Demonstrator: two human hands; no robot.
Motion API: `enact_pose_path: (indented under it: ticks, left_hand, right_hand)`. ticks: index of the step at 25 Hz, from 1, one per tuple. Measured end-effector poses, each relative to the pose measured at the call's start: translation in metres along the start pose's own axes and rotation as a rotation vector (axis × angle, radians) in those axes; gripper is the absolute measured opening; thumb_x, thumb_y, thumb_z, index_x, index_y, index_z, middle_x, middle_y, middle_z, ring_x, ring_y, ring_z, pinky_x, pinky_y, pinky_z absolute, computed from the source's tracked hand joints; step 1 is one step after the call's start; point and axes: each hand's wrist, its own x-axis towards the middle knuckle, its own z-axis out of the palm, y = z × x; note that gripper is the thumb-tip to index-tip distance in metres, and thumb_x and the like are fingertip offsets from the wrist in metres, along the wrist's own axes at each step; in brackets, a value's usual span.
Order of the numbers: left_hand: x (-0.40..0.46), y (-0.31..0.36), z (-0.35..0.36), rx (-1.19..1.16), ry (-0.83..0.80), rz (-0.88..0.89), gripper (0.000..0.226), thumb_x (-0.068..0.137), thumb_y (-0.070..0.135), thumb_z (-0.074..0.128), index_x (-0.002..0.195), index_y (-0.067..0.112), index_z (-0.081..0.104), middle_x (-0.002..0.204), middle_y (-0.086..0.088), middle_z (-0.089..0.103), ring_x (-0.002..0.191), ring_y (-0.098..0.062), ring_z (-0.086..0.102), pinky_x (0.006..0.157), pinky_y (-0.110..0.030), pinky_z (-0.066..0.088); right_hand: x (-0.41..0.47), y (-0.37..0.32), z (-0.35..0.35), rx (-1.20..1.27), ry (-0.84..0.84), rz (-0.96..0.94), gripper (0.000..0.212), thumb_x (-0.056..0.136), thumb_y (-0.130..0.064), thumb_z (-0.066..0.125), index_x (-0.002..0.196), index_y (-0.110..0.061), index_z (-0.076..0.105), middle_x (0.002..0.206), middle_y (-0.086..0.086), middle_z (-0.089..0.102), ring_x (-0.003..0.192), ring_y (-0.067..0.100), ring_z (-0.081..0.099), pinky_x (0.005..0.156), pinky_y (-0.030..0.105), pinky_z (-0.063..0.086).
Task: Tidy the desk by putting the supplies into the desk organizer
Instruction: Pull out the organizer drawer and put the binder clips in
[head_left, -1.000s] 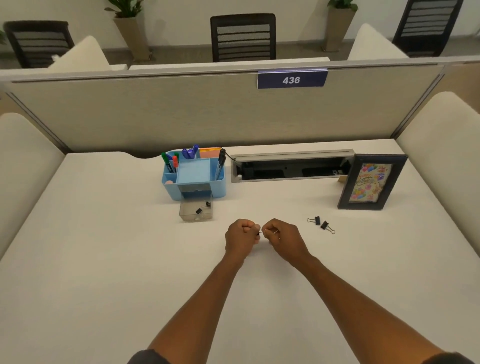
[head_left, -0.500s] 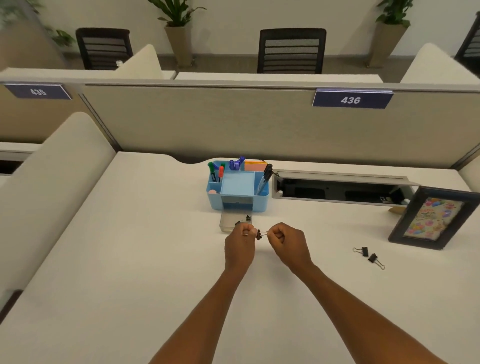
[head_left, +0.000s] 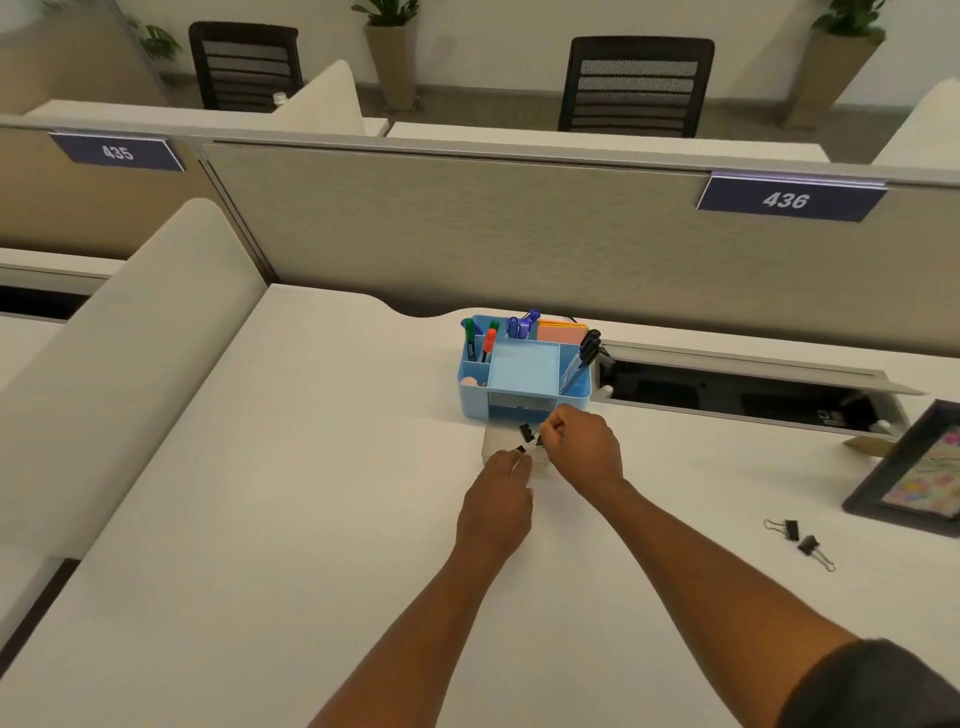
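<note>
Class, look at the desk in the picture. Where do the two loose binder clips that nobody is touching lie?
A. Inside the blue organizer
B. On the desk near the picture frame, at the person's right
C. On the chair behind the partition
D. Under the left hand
B: the two loose binder clips lie on the bare desk just in front of the picture frame, apart from both hands.

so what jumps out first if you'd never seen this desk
Both hands meet at the clear drawer pulled out in front of the blue desk organizer: the left hand and right hand each appear to pinch a small black binder clip over it. Next, two loose binder clips lie on the white desk at right, near a black picture frame.
</note>
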Motion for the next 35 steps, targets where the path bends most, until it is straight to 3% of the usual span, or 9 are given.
enact_pose_path:
  ticks: [7,13,20,23,26,31,35]
  left_hand:
    - [-0.004,-0.001,0.001,-0.018,0.021,0.022,0.05,0.101,0.021,0.043,0.149,0.018,0.033,0.154,-0.002,0.033,0.143,-0.019,0.028,0.113,-0.032,0.029]
    - [-0.004,-0.001,0.003,0.028,0.018,0.022,0.051,0.102,0.024,0.041,0.151,0.018,0.028,0.158,-0.001,0.025,0.146,-0.018,0.019,0.115,-0.031,0.026]
    - [-0.006,0.015,0.014,0.103,0.044,-0.032,0.055,0.102,0.027,0.039,0.152,0.017,0.021,0.161,0.002,0.017,0.148,-0.017,0.011,0.117,-0.029,0.016]
    - [-0.012,0.025,0.02,0.126,0.11,-0.036,0.051,0.096,0.02,0.051,0.145,0.011,0.039,0.153,-0.004,0.036,0.142,-0.023,0.03,0.114,-0.031,0.026]
    - [-0.014,0.043,0.036,0.094,0.255,0.071,0.037,0.079,0.008,0.071,0.116,0.01,0.067,0.121,-0.006,0.065,0.112,-0.025,0.062,0.091,-0.034,0.051]
    - [-0.026,0.103,0.067,-0.07,0.192,0.139,0.024,0.084,0.004,0.063,0.103,0.018,0.069,0.1,0.003,0.066,0.086,-0.015,0.065,0.073,-0.022,0.049]
    - [-0.024,0.157,0.095,-0.094,0.011,0.208,0.027,0.093,0.017,0.051,0.116,0.024,0.063,0.115,0.01,0.059,0.095,-0.013,0.062,0.079,-0.019,0.042]
  right_hand:
    - [-0.005,0.003,0.018,-0.024,-0.054,0.005,0.019,0.096,-0.035,0.052,0.092,-0.02,0.063,0.089,0.002,0.069,0.077,0.015,0.061,0.07,0.027,0.052]
    - [-0.005,0.017,0.011,0.03,-0.055,0.007,0.023,0.096,-0.035,0.052,0.105,-0.019,0.066,0.097,0.001,0.071,0.082,0.015,0.062,0.076,0.028,0.053]
    - [-0.034,0.056,-0.015,0.095,-0.015,0.022,0.02,0.096,-0.029,0.053,0.102,-0.017,0.067,0.093,0.0,0.07,0.079,0.014,0.06,0.073,0.025,0.051]
    - [-0.052,0.089,-0.029,0.144,0.013,0.051,0.015,0.093,-0.026,0.053,0.092,-0.022,0.068,0.086,-0.005,0.07,0.075,0.013,0.062,0.07,0.03,0.054]
    - [-0.073,0.127,-0.049,0.181,0.067,0.12,0.014,0.088,-0.026,0.053,0.08,-0.026,0.063,0.072,-0.011,0.065,0.067,0.012,0.06,0.063,0.032,0.052]
    - [-0.109,0.193,-0.077,0.183,0.115,0.25,0.015,0.089,-0.026,0.051,0.077,-0.025,0.059,0.063,-0.008,0.059,0.064,0.013,0.058,0.059,0.03,0.046]
    - [-0.134,0.247,-0.096,0.141,0.191,0.343,0.018,0.092,-0.026,0.05,0.076,-0.022,0.057,0.067,-0.007,0.059,0.067,0.019,0.058,0.064,0.033,0.05]
